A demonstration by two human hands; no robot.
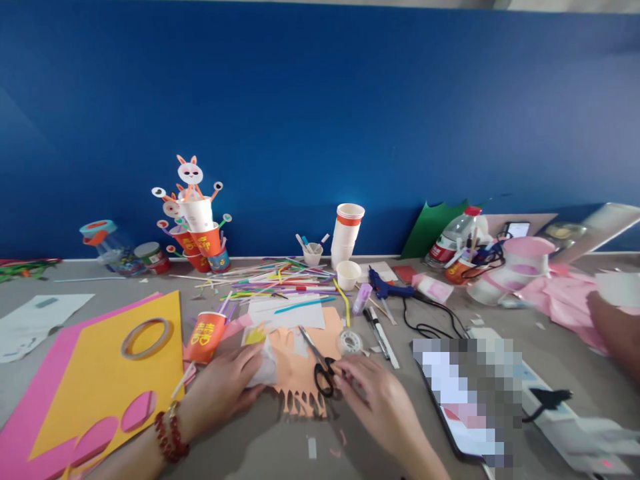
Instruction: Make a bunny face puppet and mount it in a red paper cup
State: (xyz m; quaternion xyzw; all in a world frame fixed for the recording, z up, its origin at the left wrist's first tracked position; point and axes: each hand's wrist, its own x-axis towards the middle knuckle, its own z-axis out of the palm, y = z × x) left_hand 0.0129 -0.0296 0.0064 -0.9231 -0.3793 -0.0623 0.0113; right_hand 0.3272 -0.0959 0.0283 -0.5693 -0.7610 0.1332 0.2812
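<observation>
My left hand (pixel 233 379) is closed on a piece of thin whitish paper (pixel 267 365), its thumb below and fingers above. Scissors (pixel 320 357) with black handles lie with their blades pointing away over a sheet of orange paper (pixel 287 363), whose near edge is cut into fringes. The fingertips of my right hand (pixel 373 393) close at the handle of these scissors. Just left of the left hand, a red paper cup (pixel 207 337) with gold characters leans with straws in it. A roll of clear tape (pixel 350 342) is beyond the right hand.
Yellow card (pixel 165 373) with a tape roll (pixel 146 339) lies left. Behind are loose straws (pixel 280 280), stacked white cups (pixel 347 233) and rabbit-faced cup figures (pixel 196 213). Right are a blue glue gun (pixel 387 287), a phone (pixel 450 400) and another person's hand (pixel 613 327).
</observation>
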